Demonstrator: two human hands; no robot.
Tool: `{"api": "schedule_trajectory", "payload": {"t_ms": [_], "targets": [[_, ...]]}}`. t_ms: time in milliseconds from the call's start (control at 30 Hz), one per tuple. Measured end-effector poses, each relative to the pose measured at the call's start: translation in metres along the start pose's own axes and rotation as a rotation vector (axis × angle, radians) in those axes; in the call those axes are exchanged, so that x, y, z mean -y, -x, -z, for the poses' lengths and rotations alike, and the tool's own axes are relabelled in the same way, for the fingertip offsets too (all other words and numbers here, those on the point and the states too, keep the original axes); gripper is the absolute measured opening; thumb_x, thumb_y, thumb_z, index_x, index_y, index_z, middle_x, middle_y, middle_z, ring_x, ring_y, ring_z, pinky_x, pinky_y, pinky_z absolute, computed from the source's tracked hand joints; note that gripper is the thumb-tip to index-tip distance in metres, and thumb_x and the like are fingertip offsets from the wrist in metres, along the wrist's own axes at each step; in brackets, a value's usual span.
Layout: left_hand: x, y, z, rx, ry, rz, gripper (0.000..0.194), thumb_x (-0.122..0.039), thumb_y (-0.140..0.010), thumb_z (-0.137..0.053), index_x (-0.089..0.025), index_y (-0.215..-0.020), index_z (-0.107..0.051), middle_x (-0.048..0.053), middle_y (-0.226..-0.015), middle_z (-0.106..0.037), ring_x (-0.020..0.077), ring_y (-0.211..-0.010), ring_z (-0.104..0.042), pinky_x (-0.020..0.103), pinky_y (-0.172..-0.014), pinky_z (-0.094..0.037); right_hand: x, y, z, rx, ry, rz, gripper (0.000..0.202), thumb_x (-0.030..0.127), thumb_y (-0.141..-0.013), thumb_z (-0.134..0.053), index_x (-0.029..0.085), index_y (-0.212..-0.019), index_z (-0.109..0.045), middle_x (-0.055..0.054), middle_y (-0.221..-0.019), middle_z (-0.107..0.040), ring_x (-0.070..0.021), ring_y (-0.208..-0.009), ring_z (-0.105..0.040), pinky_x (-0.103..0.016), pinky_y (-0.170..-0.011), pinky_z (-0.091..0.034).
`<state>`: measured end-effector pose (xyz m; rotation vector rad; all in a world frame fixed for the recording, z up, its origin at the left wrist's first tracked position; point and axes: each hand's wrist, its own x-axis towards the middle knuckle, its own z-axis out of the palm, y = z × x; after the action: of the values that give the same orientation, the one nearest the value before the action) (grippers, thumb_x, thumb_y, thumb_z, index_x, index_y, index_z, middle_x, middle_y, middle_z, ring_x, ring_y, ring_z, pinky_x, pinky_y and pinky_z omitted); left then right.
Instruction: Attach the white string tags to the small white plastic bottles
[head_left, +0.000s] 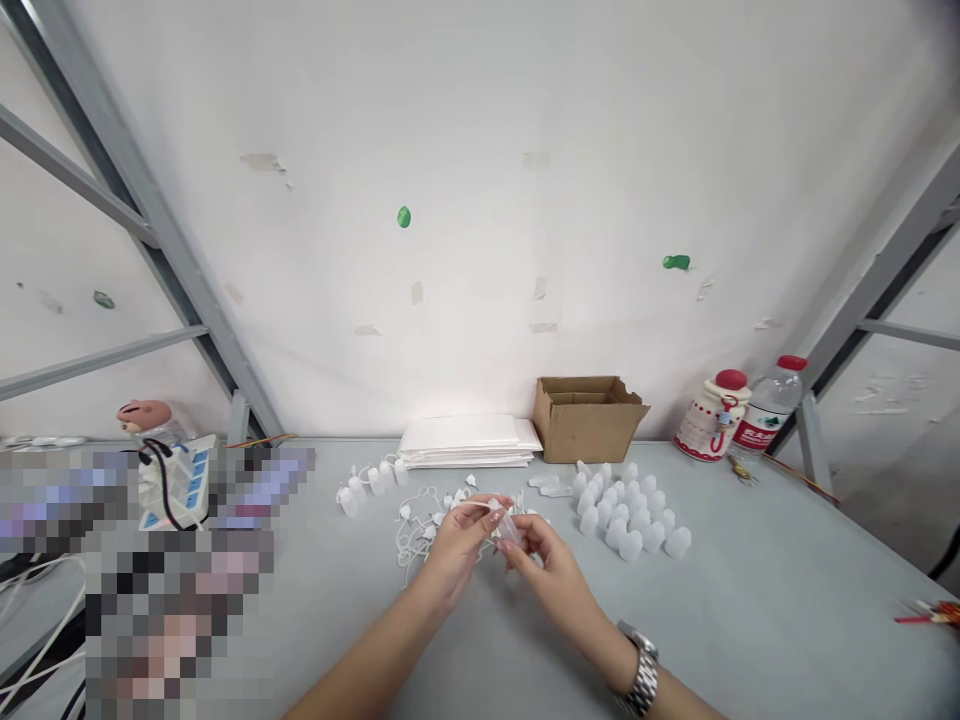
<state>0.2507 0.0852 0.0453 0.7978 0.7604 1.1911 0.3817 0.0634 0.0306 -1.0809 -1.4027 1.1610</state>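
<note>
A small translucent plastic bottle [509, 527] is held between my two hands above the middle of the table. My left hand [459, 545] pinches its upper end, where a bit of white shows at the fingertips; whether that is a cap cannot be made out. Fingers of my right hand [546, 558] are closed around the lower part. Behind and left of my hands lies a loose pile of white caps with looped cords [420, 530], partly hidden by my left hand. To the right, several similar translucent bottles [632, 512] stand in rows.
Several bottles with looped caps [373, 482] stand at back left. White flat packets [469, 442] and an open cardboard box [589, 425] sit against the wall. A white jar [712, 418] and a water bottle [772, 405] occupy the back right corner; a power strip [176, 485] lies left.
</note>
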Motion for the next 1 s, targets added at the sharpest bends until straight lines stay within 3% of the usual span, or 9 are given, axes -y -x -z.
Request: {"api": "schedule_trajectory", "payload": {"t_ms": [67,133,233,367,700,1000], "targets": [[-0.002,0.000,0.001,0.020,-0.005,0.035,0.024,-0.030,-0.062,-0.073,-0.014,-0.079,-0.069,0.009,-0.096,-0.065,0.0160,-0.073,-0.055,0.027,-0.064,-0.037,0.000,-0.004,0.000,0.107,-0.162,-0.083,0.033,0.048,-0.073,-0.060,0.018,-0.086,-0.060,-0.001,-0.071,-0.061,-0.0154,-0.063,-0.055,-0.029,-0.061,-0.042],[-0.002,0.000,0.001,0.049,-0.001,0.063,0.030,-0.030,-0.065,-0.072,-0.015,-0.090,-0.068,0.009,-0.101,-0.063,0.0157,-0.073,-0.055,0.027,-0.064,-0.037,-0.001,-0.006,0.000,0.115,-0.233,-0.104,0.034,0.049,-0.071,-0.062,0.017,-0.083,-0.061,-0.002,-0.073,-0.062,-0.0149,-0.062,-0.055,-0.029,-0.061,-0.042],[-0.002,0.000,0.001,0.146,0.051,0.072,0.042,-0.026,-0.067,-0.070,-0.019,-0.107,-0.062,0.010,-0.107,-0.062,0.0184,-0.082,-0.056,0.028,-0.069,-0.038,-0.005,-0.006,0.000,-0.021,-0.223,-0.041,0.031,0.046,-0.069,-0.065,0.017,-0.080,-0.060,-0.002,-0.073,-0.063,-0.0152,-0.064,-0.055,-0.028,-0.062,-0.042],[0.000,0.001,0.000,0.254,0.100,0.051,0.034,-0.024,-0.071,-0.064,-0.016,-0.103,-0.064,0.011,-0.109,-0.062,0.0231,-0.099,-0.053,0.032,-0.085,-0.036,-0.005,-0.001,0.001,-0.167,-0.051,0.017,0.027,0.044,-0.073,-0.062,0.019,-0.085,-0.060,-0.002,-0.075,-0.063,-0.0174,-0.069,-0.054,-0.029,-0.064,-0.041],[0.003,0.001,0.001,0.187,0.117,0.074,0.023,-0.027,-0.076,-0.057,-0.013,-0.093,-0.065,0.011,-0.104,-0.063,0.0255,-0.104,-0.052,0.035,-0.090,-0.035,-0.009,0.004,-0.002,-0.191,0.215,0.051,0.018,0.038,-0.078,-0.057,0.022,-0.086,-0.058,-0.004,-0.085,-0.063,-0.0206,-0.078,-0.053,-0.032,-0.073,-0.038],[0.007,0.000,0.002,0.161,0.189,0.148,0.019,-0.024,-0.075,-0.053,-0.015,-0.087,-0.063,0.008,-0.093,-0.064,0.0211,-0.094,-0.055,0.033,-0.087,-0.036,-0.010,0.004,-0.003,-0.167,0.209,0.050,0.019,0.039,-0.078,-0.057,0.022,-0.086,-0.059,-0.005,-0.086,-0.064,-0.0213,-0.077,-0.053,-0.032,-0.073,-0.039]]}}
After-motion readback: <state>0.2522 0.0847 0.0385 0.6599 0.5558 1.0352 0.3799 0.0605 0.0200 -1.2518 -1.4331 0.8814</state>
